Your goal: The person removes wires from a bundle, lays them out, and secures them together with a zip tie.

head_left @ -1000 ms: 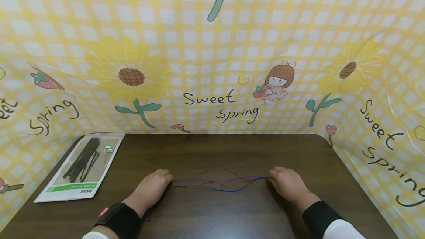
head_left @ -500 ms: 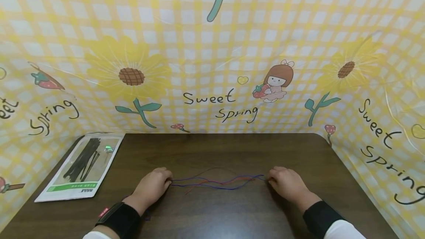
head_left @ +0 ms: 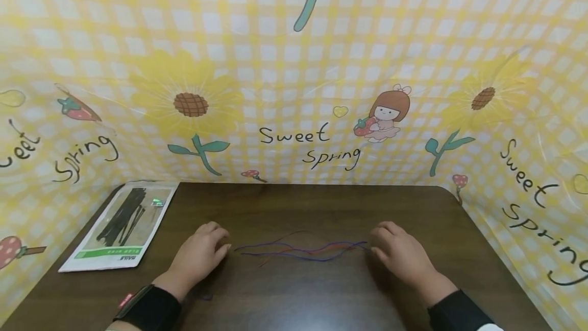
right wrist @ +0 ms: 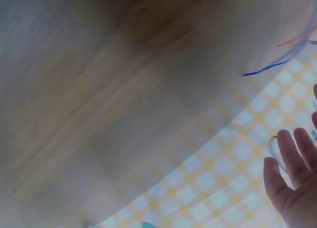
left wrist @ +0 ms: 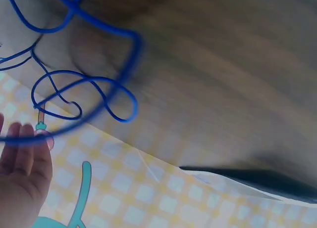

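Note:
Blue wires [head_left: 321, 260] lie side to side across the middle of the dark table, wavy and loosely crossing. A red wire [head_left: 266, 260] and a thin brown strand [head_left: 298, 232] lie among them. My left hand [head_left: 197, 257] is just left of their left ends, fingers loosely bent, holding nothing. The left wrist view shows loops of blue wire [left wrist: 131, 60] close to the camera. My right hand [head_left: 404, 257] is by the right ends, partly hiding them. In the right wrist view its fingers [right wrist: 292, 154] are spread, apart from the blue wire's tip [right wrist: 262, 70].
A white packet [head_left: 121, 229] with a green stripe and black marks lies at the table's left side. A short dark blue piece of wire [head_left: 206, 298] shows beside the left wrist. A yellow checked cloth [head_left: 294, 91] surrounds the table [head_left: 294, 208] at the back and sides.
My left hand has let go of the wires' left ends and drawn away to the left, its fingers loosening. The right fingers have also loosened. The wires have hardly shifted.

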The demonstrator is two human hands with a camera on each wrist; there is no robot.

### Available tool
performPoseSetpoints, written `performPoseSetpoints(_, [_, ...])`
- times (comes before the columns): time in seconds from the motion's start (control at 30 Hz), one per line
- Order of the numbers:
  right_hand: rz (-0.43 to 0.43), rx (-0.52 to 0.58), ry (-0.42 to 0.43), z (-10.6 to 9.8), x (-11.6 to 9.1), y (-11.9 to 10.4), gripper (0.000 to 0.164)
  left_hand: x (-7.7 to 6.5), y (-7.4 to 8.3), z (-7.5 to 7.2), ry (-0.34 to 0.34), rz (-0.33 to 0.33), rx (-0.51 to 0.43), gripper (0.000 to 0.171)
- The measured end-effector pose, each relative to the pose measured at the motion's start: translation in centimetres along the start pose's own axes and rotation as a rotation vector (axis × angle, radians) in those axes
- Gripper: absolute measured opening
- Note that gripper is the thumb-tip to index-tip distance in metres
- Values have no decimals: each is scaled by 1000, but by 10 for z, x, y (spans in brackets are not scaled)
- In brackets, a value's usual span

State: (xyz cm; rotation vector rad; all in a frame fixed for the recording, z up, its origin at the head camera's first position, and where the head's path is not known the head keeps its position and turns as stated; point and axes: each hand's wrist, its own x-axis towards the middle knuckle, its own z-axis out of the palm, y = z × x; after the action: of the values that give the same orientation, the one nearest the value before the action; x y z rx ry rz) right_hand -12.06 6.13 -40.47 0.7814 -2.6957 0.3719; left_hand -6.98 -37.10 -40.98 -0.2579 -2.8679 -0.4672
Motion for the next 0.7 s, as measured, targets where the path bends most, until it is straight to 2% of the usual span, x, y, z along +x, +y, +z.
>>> performPoseSetpoints(0.17, [-36, 10, 52, -7, -3, -24, 41, -18, -5, -9, 46, -1, 24, 37])
performPoseSetpoints(0.3, [-85, 15, 84, -10, -8, -38, 44, -31, -12, -15, 18, -33, 42, 66])
performPoseSetpoints(0.47, [-120, 21, 99, -11, -10, -51, 44, -43, -20, -15, -107, -76, 58, 98])
performPoseSetpoints(0.57, [-131, 27, 95, -11, -10, -56, 44, -49, -24, -10, -192, -103, 61, 106])
performPoseSetpoints(0.7, [-127, 37, 71, -10, -9, -60, 43, -55, -26, -5, -265, -126, 59, 110])
